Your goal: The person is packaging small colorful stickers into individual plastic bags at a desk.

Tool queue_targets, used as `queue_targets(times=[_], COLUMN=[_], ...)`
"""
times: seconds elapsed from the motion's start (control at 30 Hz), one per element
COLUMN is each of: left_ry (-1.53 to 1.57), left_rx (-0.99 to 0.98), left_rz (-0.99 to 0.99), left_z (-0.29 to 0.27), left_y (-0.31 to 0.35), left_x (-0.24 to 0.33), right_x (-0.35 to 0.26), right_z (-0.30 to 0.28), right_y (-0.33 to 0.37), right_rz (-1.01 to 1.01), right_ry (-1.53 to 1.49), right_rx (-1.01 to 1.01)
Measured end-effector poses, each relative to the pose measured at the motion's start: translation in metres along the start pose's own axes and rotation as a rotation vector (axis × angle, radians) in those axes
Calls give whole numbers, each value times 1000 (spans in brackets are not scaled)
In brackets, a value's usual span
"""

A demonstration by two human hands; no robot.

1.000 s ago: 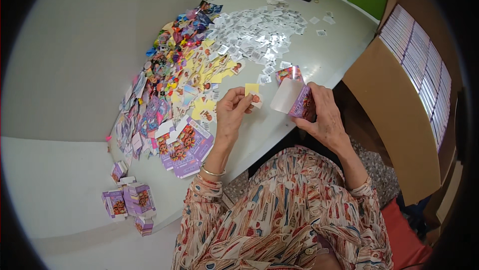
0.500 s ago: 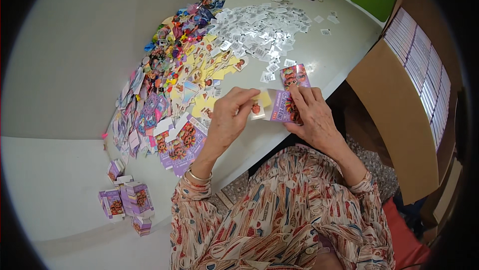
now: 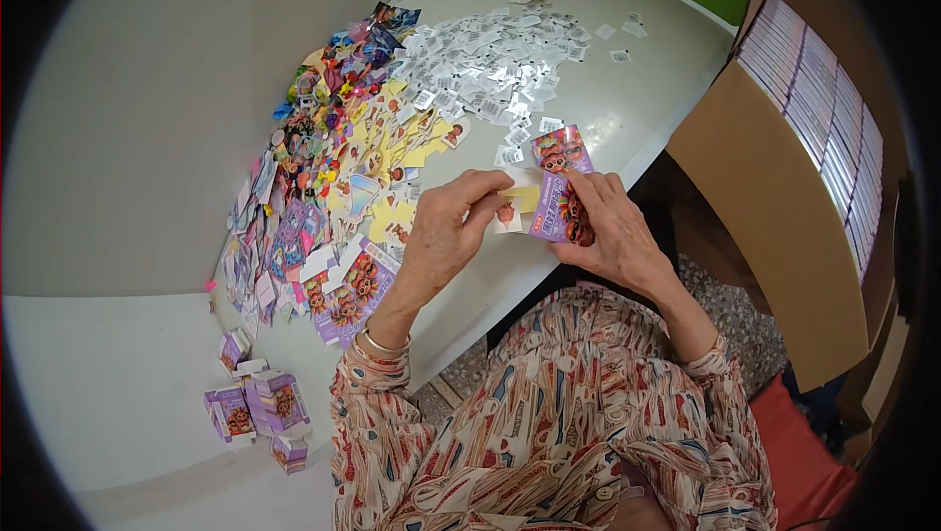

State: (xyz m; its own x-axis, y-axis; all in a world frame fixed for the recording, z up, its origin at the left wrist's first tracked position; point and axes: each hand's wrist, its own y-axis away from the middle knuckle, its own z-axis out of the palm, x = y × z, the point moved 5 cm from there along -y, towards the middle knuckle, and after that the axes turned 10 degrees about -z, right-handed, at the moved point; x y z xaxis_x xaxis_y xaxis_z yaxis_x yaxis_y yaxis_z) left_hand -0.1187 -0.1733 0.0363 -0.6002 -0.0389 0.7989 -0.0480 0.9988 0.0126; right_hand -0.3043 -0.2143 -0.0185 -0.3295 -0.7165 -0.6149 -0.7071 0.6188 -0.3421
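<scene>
My right hand (image 3: 619,235) grips a small purple printed box (image 3: 555,209) near the table's front edge, fingers on top and thumb at the near side. At the box's left end, my left hand (image 3: 443,227) pinches a small white-and-yellow picture card (image 3: 509,215) between thumb and fingertips. The card's right edge meets the box end; whether part of it lies inside, I cannot tell. Just beyond the box shows another purple printed piece (image 3: 562,149); the join between them, if any, is hidden.
Small clear packets (image 3: 490,60) lie heaped at the back, beside yellow cards (image 3: 402,139) and colourful trinkets (image 3: 323,100). Flat purple cartons (image 3: 353,296) lie left of my left wrist. Several folded boxes (image 3: 265,404) stand at lower left. A large cardboard box (image 3: 774,207) of stacked flat pieces is at right.
The view has shifted slightly, so the table's contents appear further left. Both hands keep their grips, and the card and box stay together with little visible movement.
</scene>
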Motion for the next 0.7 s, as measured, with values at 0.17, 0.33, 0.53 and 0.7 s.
queue_targets(times=[0.17,0.33,0.53,0.7], left_ry=[23,49,-20,-17], left_rx=[94,-3,-111,-104], left_rz=[-55,-56,10,-7], left_z=[-19,-11,11,14], left_y=[0,-1,-1,-7], left_x=[-7,-6,8,-11], right_x=[25,25,2,11], right_z=[-25,-23,3,0], right_y=[11,5,-2,6], right_rz=[14,-41,-161,-49], right_ry=[22,-790,-936,-958], right_rx=[92,-67,-194,-114])
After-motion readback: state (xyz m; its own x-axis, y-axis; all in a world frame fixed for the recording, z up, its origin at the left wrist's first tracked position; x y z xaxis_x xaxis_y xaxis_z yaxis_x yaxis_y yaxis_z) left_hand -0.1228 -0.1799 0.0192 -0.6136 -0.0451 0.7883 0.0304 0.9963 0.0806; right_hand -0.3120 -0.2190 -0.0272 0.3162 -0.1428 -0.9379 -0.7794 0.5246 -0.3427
